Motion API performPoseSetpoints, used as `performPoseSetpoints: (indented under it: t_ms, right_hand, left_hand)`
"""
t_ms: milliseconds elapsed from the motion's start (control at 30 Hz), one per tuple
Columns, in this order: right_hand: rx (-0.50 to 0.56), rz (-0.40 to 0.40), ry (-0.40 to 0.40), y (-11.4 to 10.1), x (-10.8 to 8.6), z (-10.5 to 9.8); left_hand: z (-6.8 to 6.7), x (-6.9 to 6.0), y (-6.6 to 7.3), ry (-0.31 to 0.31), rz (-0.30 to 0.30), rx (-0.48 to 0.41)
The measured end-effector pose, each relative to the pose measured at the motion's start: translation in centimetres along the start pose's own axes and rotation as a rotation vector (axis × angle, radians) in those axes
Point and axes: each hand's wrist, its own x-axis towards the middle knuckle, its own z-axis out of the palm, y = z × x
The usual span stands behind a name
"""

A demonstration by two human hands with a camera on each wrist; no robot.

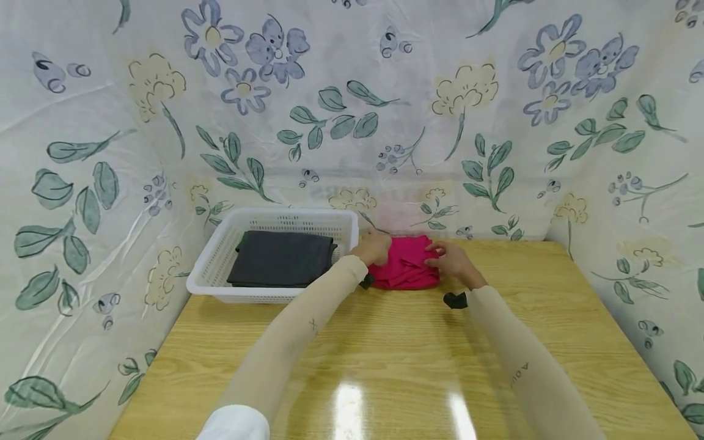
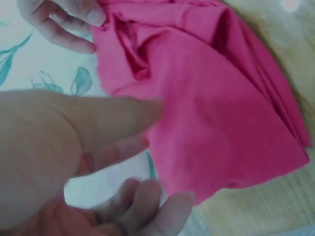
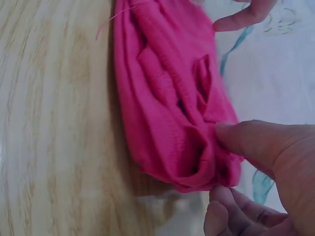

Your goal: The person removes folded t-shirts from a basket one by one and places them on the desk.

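"Head view, quick: where's the pink cloth [image 1: 406,260]?"

"Bunched at the back edge of the table [image 1: 407,354], near the middle of that edge, just right of the white basket [image 1: 242,291]. Left hand [image 1: 375,247] at its left side, right hand [image 1: 453,261] at its right."

"Basket?"

"Back left corner. Dark folded cloth [image 1: 280,260] lying in it. Floral sheet [image 1: 330,165] rises behind the back edge. Beige sleeves [image 1: 308,318] reach in from the front edge."

"Left wrist view. Grip?"

"Wide. Hand's a bit blurred; thumb lies over the pink cloth, fingertips spread apart from the thumb, by the cloth's border. Right hand's fingers touch the far end."

"Right wrist view?"

"Narrow: right hand pinches the cloth's end, thumb on top, fingertips at the underside. Folds gape there. Loose thread [image 3: 112,19] sticks out over the table. One left finger touches the far border."
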Motion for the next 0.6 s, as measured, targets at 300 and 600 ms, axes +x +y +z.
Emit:
performPoseSetpoints:
  t_ms: [300,600]
  right_hand:
    - [0.071,-0.046,0.047,-1.1,-0.7,-1.1]
    - [0.06,-0.148,0.032,-3.7,-1.0,-0.8]
  left_hand:
    - [-1.6,-0.9,-0.6,0.038,0.165,-0.178]
    - [-3.3,-2.9,-2.3,0.159,0.218,-0.321]
